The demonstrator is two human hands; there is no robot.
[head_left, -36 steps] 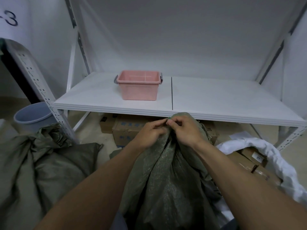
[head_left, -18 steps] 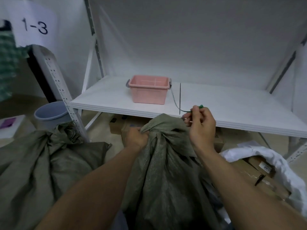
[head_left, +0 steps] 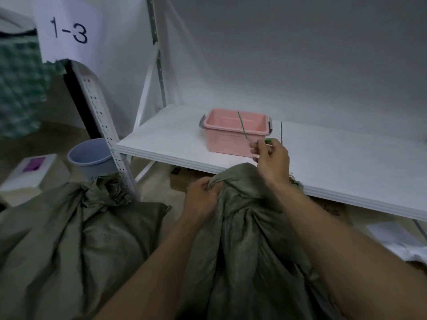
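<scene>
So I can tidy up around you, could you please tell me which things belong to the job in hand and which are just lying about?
In the job: green tie, pinched by the right hand; olive sack, its neck gripped by the left hand.
Lying about: pink bin on the shelf; grey bucket; second sack; white box.
</scene>
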